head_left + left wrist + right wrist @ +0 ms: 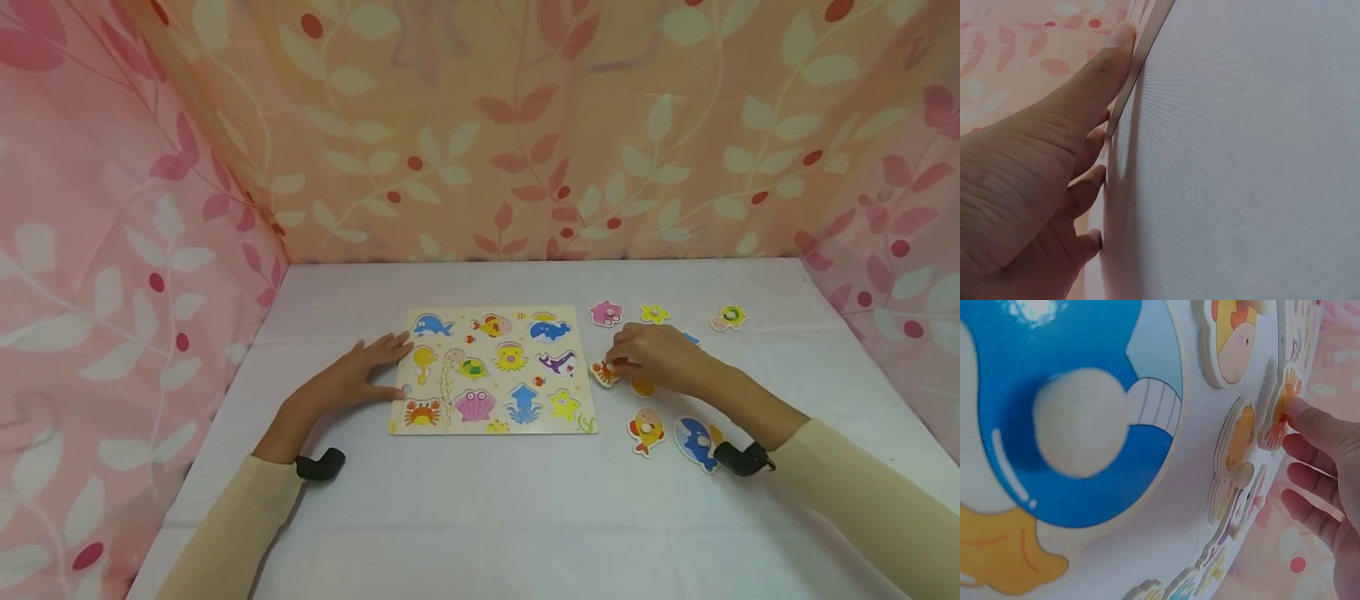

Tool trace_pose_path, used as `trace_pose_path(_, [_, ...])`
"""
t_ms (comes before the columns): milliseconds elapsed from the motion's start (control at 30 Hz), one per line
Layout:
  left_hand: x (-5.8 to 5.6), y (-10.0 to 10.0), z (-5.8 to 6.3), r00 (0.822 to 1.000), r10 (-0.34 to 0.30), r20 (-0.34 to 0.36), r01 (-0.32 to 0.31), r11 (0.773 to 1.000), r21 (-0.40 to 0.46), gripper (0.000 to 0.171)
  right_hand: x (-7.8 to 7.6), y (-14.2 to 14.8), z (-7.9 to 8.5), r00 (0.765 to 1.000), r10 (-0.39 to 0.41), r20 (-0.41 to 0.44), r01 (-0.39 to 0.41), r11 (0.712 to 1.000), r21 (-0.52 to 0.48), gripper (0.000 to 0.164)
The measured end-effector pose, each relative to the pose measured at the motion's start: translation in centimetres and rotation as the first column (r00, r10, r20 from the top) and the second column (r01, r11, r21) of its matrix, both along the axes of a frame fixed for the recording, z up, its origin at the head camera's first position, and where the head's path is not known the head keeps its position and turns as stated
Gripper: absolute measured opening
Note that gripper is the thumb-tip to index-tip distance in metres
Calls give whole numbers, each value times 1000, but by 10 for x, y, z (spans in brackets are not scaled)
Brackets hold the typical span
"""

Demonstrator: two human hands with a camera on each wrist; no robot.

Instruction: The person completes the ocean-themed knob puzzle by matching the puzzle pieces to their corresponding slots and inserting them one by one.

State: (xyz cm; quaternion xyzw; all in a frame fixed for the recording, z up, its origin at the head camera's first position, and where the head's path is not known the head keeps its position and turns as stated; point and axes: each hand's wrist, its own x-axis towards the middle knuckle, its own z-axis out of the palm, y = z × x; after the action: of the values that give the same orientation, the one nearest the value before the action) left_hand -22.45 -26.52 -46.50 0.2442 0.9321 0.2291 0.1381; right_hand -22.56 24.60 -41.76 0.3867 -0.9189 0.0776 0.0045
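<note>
A wooden peg-puzzle board (465, 331) printed with sea animals lies on the white table. My left hand (352, 371) rests at its left edge, fingers spread and thumb near the lower corner; in the left wrist view the thumb (1094, 78) lies along the board's edge. To the right of the board, my right hand (656, 358) pinches a crab puzzle piece (602, 373) between thumb and fingers. The right wrist view shows the same crab piece (1280, 406) standing close to the table, its knob hidden by the thumb.
Loose knobbed pieces lie around the right hand: a pink shell (607, 313), a yellow starfish (655, 313), a turtle (731, 317), a fish (647, 431) and a blue whale (693, 442) near the right wrist. Others are partly covered by the hand. Patterned cloth (525, 150) hangs behind the table.
</note>
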Motion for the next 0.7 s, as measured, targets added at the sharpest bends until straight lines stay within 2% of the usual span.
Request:
trace_pose_path(200, [0, -1, 1, 1000, -6, 13, 6, 1000, 6, 93, 3, -2, 4, 999, -20, -31, 19, 999, -32, 19])
trace_pose_path(433, [0, 0, 1, 1000, -9, 14, 9, 1000, 10, 93, 11, -17, 16, 998, -11, -55, 7, 997, -81, 18])
trace_pose_path(700, [0, -2, 0, 1000, -3, 24, 3, 1000, 12, 95, 22, -42, 21, 999, -35, -2, 35, 996, -81, 19])
